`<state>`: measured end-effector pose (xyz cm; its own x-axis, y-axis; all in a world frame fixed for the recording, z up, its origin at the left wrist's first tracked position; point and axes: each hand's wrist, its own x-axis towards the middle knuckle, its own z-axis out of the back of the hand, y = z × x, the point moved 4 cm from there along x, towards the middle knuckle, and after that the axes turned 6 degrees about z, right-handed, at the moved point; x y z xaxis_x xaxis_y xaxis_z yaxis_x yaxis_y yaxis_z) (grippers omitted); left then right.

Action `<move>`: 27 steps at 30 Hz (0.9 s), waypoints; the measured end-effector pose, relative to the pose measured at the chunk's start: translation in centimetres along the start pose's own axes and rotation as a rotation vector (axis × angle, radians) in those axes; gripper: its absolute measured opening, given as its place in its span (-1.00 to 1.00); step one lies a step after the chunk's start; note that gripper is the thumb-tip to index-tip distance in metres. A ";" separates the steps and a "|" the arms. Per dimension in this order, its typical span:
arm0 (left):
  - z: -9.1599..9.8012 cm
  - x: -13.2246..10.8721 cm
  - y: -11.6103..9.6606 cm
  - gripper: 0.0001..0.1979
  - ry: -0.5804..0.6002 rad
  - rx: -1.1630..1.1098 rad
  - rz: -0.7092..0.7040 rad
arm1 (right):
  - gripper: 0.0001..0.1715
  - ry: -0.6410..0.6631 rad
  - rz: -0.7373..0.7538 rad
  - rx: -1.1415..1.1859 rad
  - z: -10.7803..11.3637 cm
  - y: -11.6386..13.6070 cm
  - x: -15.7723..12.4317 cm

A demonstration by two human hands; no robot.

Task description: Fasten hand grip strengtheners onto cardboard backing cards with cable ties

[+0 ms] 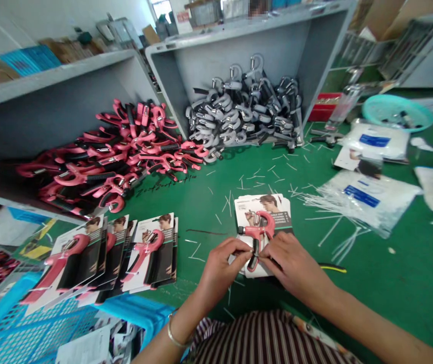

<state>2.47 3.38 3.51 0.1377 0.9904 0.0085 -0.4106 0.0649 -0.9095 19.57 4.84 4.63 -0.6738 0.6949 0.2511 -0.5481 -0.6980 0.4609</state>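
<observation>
A pink-and-black hand grip strengthener (265, 223) lies on a stack of printed backing cards (283, 205) in front of me. My left hand (222, 260) pinches at its lower handle end from the left, thumb and fingertips together. From the right, my right hand (290, 258) is closed at the same handle end, its fingertips almost meeting the left ones. Whether a thin tie is between the fingertips is too small to tell. White plastic cable ties (325, 200) lie loose to the right, partly out of a clear bag (372, 197).
Carded pink grip strengtheners (152, 253) stand in overlapping rows at left, above a blue crate (136, 308). Grey bins hold piles of pink strengtheners (125, 146) and grey strengtheners (239, 111). A yellow-and-black tool handle (332, 267) lies by my right wrist. A turquoise basket (398, 103) sits far right.
</observation>
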 end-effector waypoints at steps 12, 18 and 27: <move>0.0 0.0 -1.1 -0.90 0.130 0.142 -0.131 | -0.84 -0.038 0.022 0.162 0.2 0.2 -0.1; 0.5 0.3 -1.9 -0.87 0.199 0.217 -0.141 | -0.83 -0.057 0.021 0.159 0.2 -0.1 -0.2; 0.0 0.7 -3.1 -0.87 0.264 0.274 -0.107 | -0.76 -0.052 0.042 0.163 0.0 -0.4 -0.2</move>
<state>3.84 3.90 6.36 0.4050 0.9133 -0.0426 -0.6019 0.2313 -0.7643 19.94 4.98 4.41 -0.6656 0.6766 0.3149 -0.4292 -0.6922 0.5802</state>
